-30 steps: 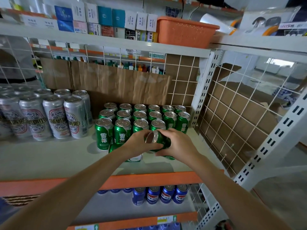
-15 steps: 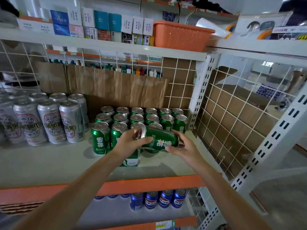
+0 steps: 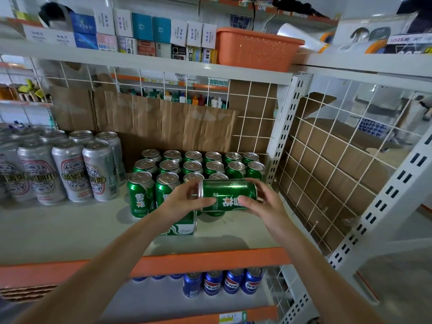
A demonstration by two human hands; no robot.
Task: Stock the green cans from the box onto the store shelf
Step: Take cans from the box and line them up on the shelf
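The shelf (image 3: 58,230) is a smooth, pale grey board with a flat orange front edge (image 3: 210,260). It is closed at the far side by a creased brown cardboard sheet (image 3: 163,127) and at the right by a white wire grid panel (image 3: 332,157) fixed to a slotted metal upright (image 3: 284,136).

Standing green cans (image 3: 170,166) fill the far right of the board in tight rows, their silver lids up; the two far rows hold six each and the near row shows four. Tall silver cans (image 3: 70,169) with red and blue print stand at the left, and a strip of bare board lies between the two groups and along the near edge.

One green can (image 3: 228,195) is held on its side above the near right of the green block, lid to the left, clear of the board. The left hand (image 3: 184,202) curls its fingers round the lid end, and the right hand (image 3: 264,204) grips the base end with its thumb along the can's side. A green-and-white pack (image 3: 183,228) lies on the board just below the left hand, partly hidden by the wrist.

Overhead, the next board carries small cartons (image 3: 145,31) and a perforated orange plastic basket (image 3: 254,50) — it hangs low over the cans. Blue cans (image 3: 212,282) stand on the shelf below.
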